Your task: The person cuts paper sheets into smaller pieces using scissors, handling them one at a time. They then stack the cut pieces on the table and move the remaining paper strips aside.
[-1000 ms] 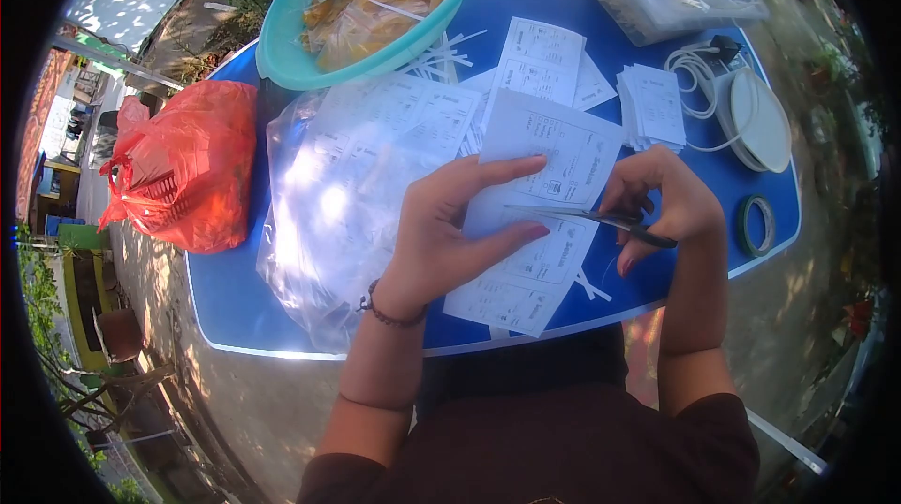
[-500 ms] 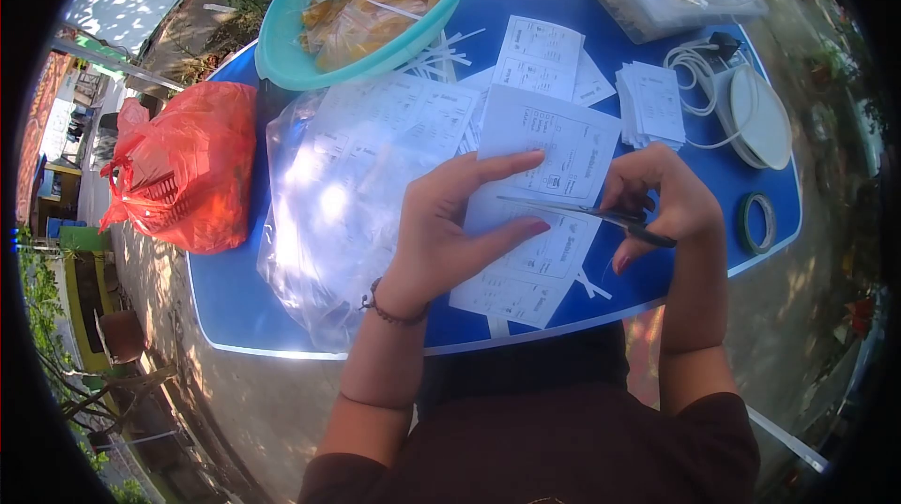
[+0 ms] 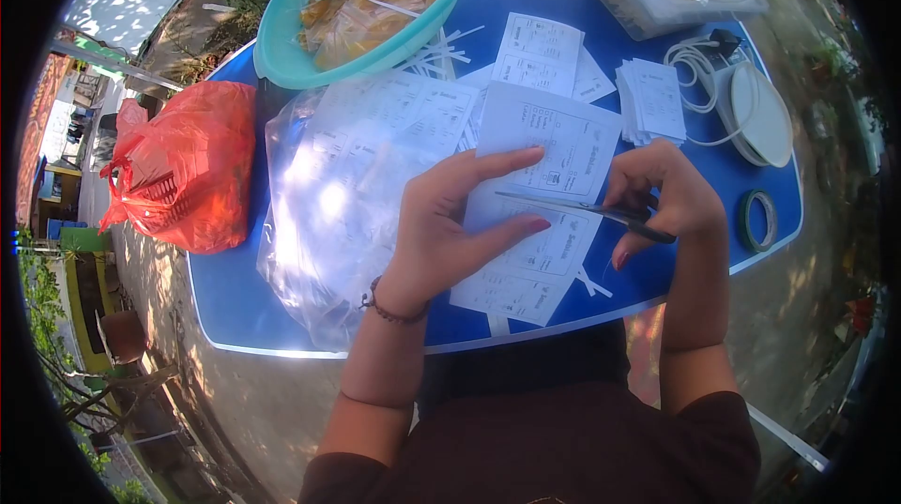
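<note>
My left hand [image 3: 460, 222] holds a printed white sheet [image 3: 526, 124] between thumb and forefinger, over the blue table [image 3: 239, 312]. My right hand [image 3: 666, 194] is closed round the handles of the scissors [image 3: 587, 208]. Their blades point left and lie across the sheet, between my left thumb and forefinger. Below the blades more printed paper [image 3: 511, 296] shows near the table's front edge. Another printed sheet [image 3: 540, 44] lies just beyond the held one.
A teal basin [image 3: 272, 44] of yellowish packets is at the back left, a red bag [image 3: 202, 166] at the left. Clear plastic [image 3: 319, 213] covers sheets. Rightward are cut slips [image 3: 652, 100], a white cable [image 3: 690, 72], a round white object [image 3: 760, 119], green tape [image 3: 756, 221] and a plastic box [image 3: 638, 7].
</note>
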A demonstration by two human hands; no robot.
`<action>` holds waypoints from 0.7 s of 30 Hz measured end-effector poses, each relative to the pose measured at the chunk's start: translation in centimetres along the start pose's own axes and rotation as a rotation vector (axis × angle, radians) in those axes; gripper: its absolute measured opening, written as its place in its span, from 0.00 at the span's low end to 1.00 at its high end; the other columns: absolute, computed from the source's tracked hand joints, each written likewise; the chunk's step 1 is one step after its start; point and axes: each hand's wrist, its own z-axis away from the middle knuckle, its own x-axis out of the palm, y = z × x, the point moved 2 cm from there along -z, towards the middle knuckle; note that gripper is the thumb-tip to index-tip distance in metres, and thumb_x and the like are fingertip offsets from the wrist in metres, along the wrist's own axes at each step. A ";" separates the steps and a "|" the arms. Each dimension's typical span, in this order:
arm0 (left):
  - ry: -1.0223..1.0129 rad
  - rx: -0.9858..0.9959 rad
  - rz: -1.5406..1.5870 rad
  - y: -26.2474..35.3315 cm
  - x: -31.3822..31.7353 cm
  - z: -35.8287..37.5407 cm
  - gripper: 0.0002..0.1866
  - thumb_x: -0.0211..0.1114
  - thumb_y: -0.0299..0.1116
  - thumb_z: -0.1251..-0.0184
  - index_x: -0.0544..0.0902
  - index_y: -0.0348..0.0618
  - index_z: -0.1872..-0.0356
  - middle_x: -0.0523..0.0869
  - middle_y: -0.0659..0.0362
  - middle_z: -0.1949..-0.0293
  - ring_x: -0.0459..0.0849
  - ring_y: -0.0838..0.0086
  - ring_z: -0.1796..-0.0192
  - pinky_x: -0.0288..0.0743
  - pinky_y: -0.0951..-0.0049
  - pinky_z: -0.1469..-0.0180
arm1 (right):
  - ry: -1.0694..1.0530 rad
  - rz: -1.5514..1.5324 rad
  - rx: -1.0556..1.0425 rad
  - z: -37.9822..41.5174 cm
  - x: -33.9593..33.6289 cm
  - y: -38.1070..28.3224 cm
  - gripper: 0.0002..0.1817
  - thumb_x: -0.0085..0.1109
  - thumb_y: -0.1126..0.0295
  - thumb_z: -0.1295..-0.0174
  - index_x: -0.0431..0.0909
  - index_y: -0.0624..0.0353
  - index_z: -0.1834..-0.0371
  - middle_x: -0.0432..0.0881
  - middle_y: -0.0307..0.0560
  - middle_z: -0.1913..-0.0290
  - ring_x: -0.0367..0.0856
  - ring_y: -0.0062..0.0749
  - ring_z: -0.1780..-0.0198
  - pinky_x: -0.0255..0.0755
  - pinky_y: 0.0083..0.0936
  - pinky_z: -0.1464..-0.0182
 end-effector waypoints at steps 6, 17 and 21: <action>-0.003 0.019 -0.003 0.0 0.0 0.0 0.28 0.76 0.19 0.50 0.83 0.38 0.44 0.86 0.53 0.50 0.83 0.74 0.48 0.76 0.75 0.45 | -0.003 -0.013 0.005 0.1 0.0 0.0 0.20 0.85 0.72 0.64 0.78 0.64 0.74 0.79 0.36 0.84 0.72 0.08 0.84 0.56 0.09 0.81; -0.065 0.042 0.020 0.1 -0.2 -0.1 0.26 0.74 0.17 0.47 0.80 0.33 0.43 0.84 0.50 0.50 0.84 0.70 0.47 0.79 0.72 0.45 | 0.007 -0.056 0.077 0.2 0.0 -0.3 0.18 0.82 0.78 0.63 0.78 0.66 0.74 0.80 0.40 0.84 0.74 0.11 0.84 0.60 0.10 0.82; -0.085 0.011 0.152 0.2 -0.3 -0.1 0.24 0.70 0.17 0.43 0.80 0.34 0.42 0.84 0.53 0.51 0.83 0.74 0.48 0.76 0.75 0.45 | -0.019 -0.086 0.099 0.2 -0.2 -0.4 0.19 0.83 0.77 0.64 0.78 0.66 0.74 0.80 0.40 0.83 0.74 0.11 0.84 0.60 0.10 0.82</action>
